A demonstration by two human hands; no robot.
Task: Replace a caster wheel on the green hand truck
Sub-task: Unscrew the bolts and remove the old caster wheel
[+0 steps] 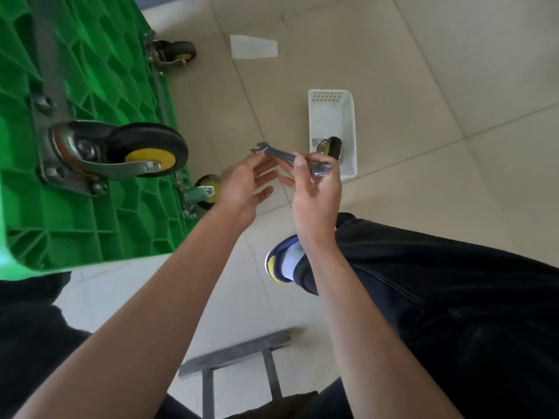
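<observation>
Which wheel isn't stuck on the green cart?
The black and yellow wheel lying loose in the white basket on the floor. The other three wheels, including the big near one, are all bolted to the underside of the green cart.

Beige tiled floor (423, 71) under a grey metal frame (236, 353)

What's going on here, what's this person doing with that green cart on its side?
A person is working on a green hand truck tipped up so its caster wheels face out. The right hand grips an open-ended wrench, and the left hand touches its far end with relaxed fingers. On the tiled floor beyond sits a white basket holding a loose caster wheel. The wrench is not on any bolt yet.
</observation>
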